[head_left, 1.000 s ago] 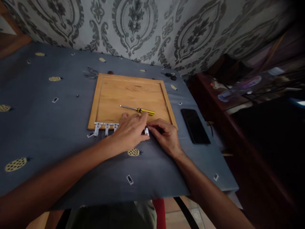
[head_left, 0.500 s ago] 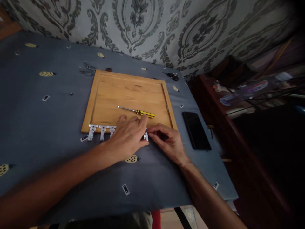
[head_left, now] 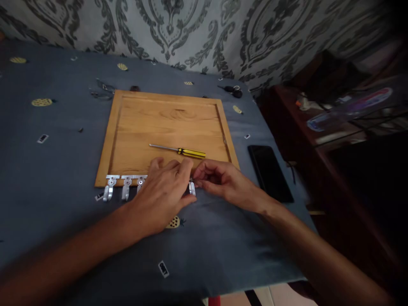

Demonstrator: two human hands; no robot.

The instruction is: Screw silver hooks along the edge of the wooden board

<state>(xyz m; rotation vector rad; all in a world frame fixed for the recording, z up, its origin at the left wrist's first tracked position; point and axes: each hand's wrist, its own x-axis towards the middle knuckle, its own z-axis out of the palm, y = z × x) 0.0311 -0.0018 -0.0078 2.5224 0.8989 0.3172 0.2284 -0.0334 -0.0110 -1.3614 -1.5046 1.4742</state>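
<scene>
A framed wooden board point(head_left: 165, 117) lies on the blue tablecloth, with several silver metal hooks point(head_left: 126, 189) along its near edge. My left hand point(head_left: 165, 191) rests across that edge, fingers apart and thumb stretched to the right, hiding part of the row. Beside it, my right hand point(head_left: 228, 182) has thumb and fingertips pinched together at a silver hook point(head_left: 191, 188) near the board's right end. Whatever sits between those fingertips is too small to make out. A screwdriver point(head_left: 191, 153) with a yellow and black handle lies on the board just beyond my hands.
A black phone point(head_left: 270, 173) lies to the right of the board. Scissors point(head_left: 234, 90) are at the back right, and clear glasses-like eyewear point(head_left: 103, 90) at the back left. A patterned curtain point(head_left: 172, 34) hangs behind the table. On the right, a plastic bottle point(head_left: 347, 110) lies on dark furniture.
My right hand has turned slightly, its fingertips staying at the hook, with the forearm now farther right. My left hand keeps its place on the board. The whole view has shifted a little.
</scene>
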